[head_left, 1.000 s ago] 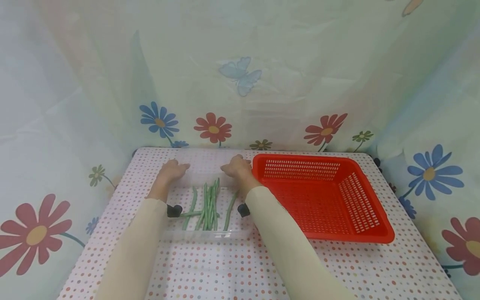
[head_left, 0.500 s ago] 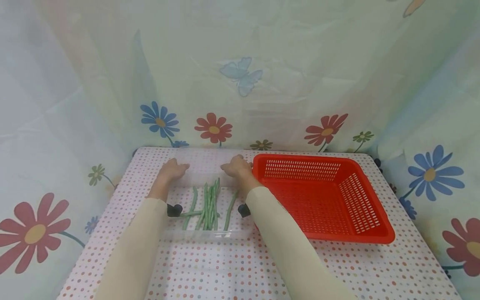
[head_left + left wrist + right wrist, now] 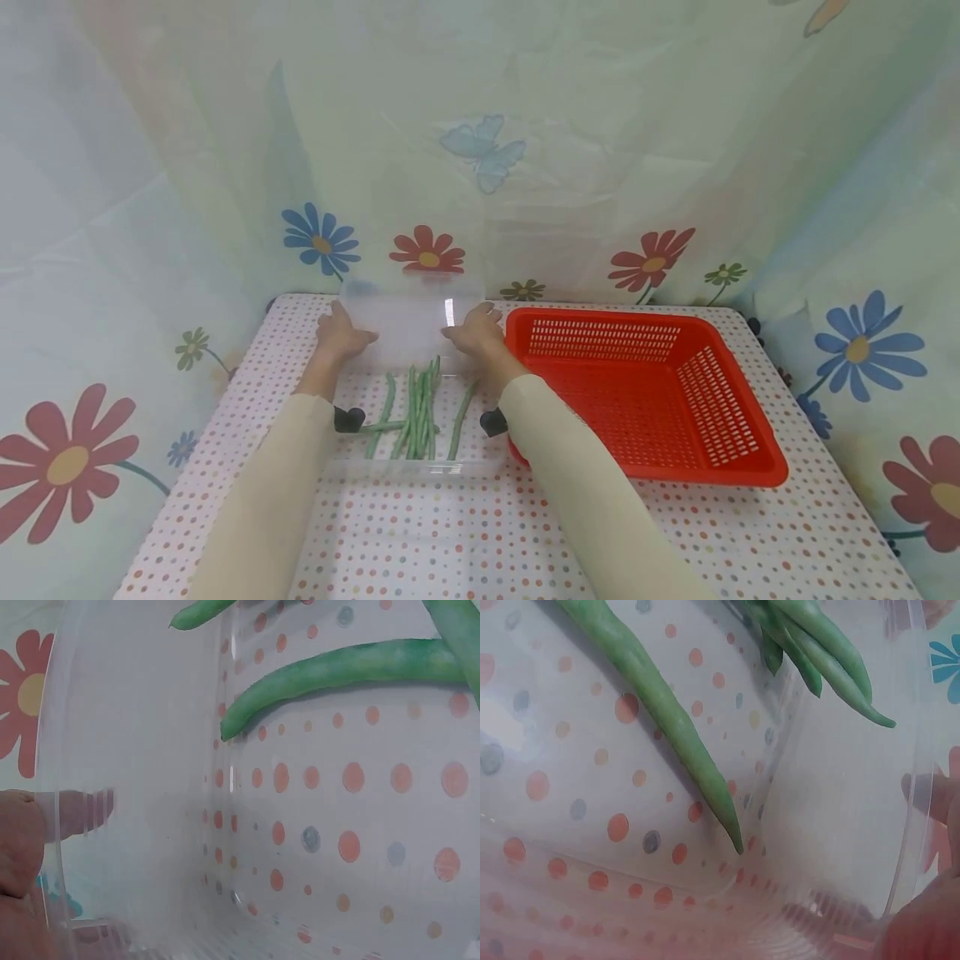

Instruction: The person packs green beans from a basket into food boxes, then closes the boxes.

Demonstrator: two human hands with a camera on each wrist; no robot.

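A clear plastic box (image 3: 412,472) stands on the left half of the table. Several green beans (image 3: 416,412) lie inside it, most of them bunched in the middle; close up, one bean (image 3: 337,667) shows in the left wrist view and another (image 3: 660,712) in the right. At the box's far side a clear lid (image 3: 408,321) stands tilted up; whether it is hinged cannot be made out. My left hand (image 3: 341,336) grips the lid's left edge, thumb inward. On the opposite edge, my right hand (image 3: 476,332) grips it likewise. Fingers behind the plastic are partly hidden.
A red perforated basket (image 3: 652,477) sits close to the right of the box, near my right forearm. The dotted tablecloth (image 3: 420,542) covers the table. A flower-printed curtain (image 3: 570,167) rises right behind the far table edge and along both sides.
Both hands have turned slightly upward, and the lid's far edge has risen against the curtain. The box, beans and basket have stayed put.
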